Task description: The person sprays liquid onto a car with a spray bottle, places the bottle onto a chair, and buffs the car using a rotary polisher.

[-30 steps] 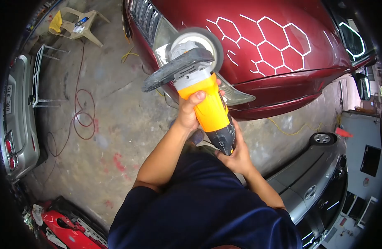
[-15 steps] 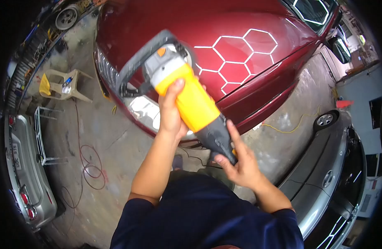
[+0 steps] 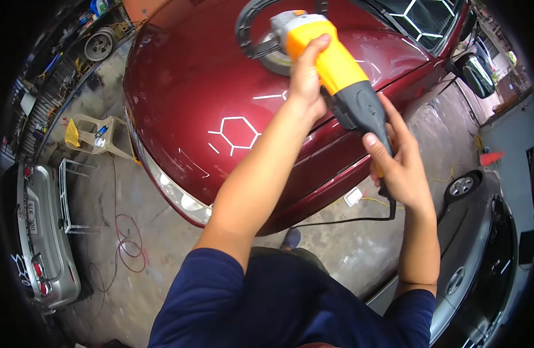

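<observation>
A yellow and black car polisher (image 3: 342,64) stretches across the dark red car hood (image 3: 191,75), its round pad (image 3: 277,62) partly hidden at the far end. My left hand (image 3: 306,78) is closed around the yellow body near the grey head, thumb on top. At the rear, my right hand (image 3: 401,156) grips the black handle, with the index finger lying along its side. A black loop handle (image 3: 244,29) curves around the head. From the back end a black power cord (image 3: 342,222) hangs down and runs left below the car.
A beige plastic chair (image 3: 96,139) with a yellow cloth stands at the left. Silver cars flank the space, one at far left (image 3: 49,232) and one at right (image 3: 461,255). A red hose (image 3: 128,243) lies coiled on the concrete floor; a side mirror (image 3: 476,74) juts out at upper right.
Both hands have carried the polisher forward and to the right, farther over the hood. My arms are more stretched out, and the cord now shows below the handle.
</observation>
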{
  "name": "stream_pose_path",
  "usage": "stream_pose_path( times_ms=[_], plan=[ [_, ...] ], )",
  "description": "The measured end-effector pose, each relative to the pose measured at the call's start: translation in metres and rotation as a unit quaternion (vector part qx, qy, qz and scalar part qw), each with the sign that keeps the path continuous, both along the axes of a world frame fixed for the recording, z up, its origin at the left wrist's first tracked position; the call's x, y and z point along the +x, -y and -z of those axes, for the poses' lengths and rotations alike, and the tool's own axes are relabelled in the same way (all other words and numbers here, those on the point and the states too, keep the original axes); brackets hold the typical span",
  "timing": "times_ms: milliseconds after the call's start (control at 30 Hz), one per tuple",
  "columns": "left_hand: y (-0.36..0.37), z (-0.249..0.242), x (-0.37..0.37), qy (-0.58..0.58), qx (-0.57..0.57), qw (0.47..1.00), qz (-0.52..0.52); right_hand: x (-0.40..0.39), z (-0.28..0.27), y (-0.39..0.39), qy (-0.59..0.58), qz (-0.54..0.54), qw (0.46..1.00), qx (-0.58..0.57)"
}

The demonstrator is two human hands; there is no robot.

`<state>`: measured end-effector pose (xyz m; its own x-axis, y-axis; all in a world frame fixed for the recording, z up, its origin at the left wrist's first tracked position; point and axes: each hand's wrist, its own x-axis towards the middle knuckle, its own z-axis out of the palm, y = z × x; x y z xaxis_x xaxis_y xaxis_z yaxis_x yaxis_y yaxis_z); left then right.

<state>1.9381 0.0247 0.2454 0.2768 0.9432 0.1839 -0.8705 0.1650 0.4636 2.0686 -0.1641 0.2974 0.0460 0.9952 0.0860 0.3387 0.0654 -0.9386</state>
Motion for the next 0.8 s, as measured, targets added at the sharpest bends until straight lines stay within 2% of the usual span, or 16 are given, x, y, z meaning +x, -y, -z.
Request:
stream_pose_path(
  times_ms=[167, 533, 600, 667, 800],
  plan=[
    [-0.050, -0.016, 0.110, 0.012, -0.021, 0.999, 0.031, 0.082, -0.012, -0.028, 0.000, 0.045, 0.999, 0.022],
    [-0.114, -0.046, 0.293, -0.095, -0.003, 0.990, 0.100, 0.206, -0.026, -0.061, -0.007, 0.148, 0.988, 0.045],
    [-0.114, -0.048, 0.315, -0.101, 0.007, 0.986, 0.134, 0.216, -0.030, -0.056, -0.005, 0.166, 0.985, 0.046],
    [-0.109, -0.049, 0.329, -0.069, -0.024, 0.987, 0.143, 0.225, -0.030, -0.051, -0.005, 0.183, 0.982, 0.042],
    [-0.093, -0.053, 0.344, -0.078, -0.039, 0.984, 0.153, 0.231, -0.031, -0.039, -0.002, 0.203, 0.978, 0.035]
  ],
)
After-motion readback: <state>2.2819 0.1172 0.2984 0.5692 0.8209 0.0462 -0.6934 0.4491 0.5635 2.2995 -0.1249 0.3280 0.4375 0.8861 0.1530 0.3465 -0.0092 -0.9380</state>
